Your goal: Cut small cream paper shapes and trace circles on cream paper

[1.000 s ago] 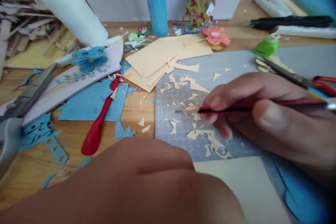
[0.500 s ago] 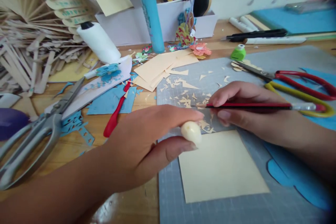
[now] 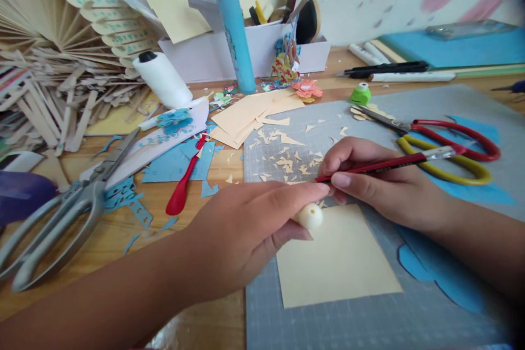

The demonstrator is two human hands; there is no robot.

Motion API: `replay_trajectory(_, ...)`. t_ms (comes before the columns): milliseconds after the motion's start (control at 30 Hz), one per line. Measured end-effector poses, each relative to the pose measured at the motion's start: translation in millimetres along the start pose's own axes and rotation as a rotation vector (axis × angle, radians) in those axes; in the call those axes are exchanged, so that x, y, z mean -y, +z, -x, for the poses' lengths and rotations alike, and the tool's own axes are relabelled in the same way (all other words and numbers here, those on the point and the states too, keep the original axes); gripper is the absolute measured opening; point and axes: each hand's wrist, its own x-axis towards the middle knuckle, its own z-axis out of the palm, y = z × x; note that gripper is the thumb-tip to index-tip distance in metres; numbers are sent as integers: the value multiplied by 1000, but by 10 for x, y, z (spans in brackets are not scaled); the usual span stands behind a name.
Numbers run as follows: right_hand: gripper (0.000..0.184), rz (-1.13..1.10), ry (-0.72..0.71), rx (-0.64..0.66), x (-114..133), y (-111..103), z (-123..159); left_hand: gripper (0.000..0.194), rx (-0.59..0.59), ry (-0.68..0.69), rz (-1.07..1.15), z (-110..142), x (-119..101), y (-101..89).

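And here's the red pencil [image 3: 388,163], gripped in the right hand [image 3: 389,197], thumb on the near side and fingers curled round the far side. Its long axis runs across the view, climbing gently to the right: eraser end up and out over the yellow handle of the scissors [image 3: 453,139], writing end aimed left and a touch down, right at the fingertips of the left hand [image 3: 246,229]. The very tip is hard to make out there.

Over to that left hand: closed, back upward, pinching a white knob [image 3: 310,216] between thumb and fingers. The knob's rounded end, with a small yellowish spot, faces the viewer; the rest is tucked inside the grip, so its long axis can't be told.

Both hands are above the gray cutting mat [image 3: 283,328] on the wooden desk [image 3: 227,161], the knob over the top edge of a cream sheet [image 3: 336,268]. Just beyond, pale paper scraps [image 3: 287,164] litter the mat, and a small green bottle [image 3: 360,95] stands near the scissors' blades.
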Motion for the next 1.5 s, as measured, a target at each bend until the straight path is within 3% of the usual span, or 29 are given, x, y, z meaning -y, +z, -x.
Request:
replay_trajectory(233, 16, 35, 25, 0, 17, -5, 2, 31, 26, -38, -66, -57, -33, 14)
replay_trajectory(500, 9, 179, 9, 22, 34, -14, -25, 23, 141, -211, -86, -85, -198, -53)
replay_trajectory(733, 12, 123, 10, 40, 43, -7, -6, 20, 82, -153, -29, -96, -112, -9)
replay_trajectory(1067, 16, 215, 31, 160, 53, -32, 63, 17, 92, -213, -7, -134, -125, -16)
replay_trajectory(1333, 12, 319, -101, 356, 43, -34, 76, 11, 100, -228, 26, -131, -126, -14)
replay_trajectory(1500, 14, 372, -187, 404, 44, -49, 90, 10, 112, -253, 39, -90, -95, -18)
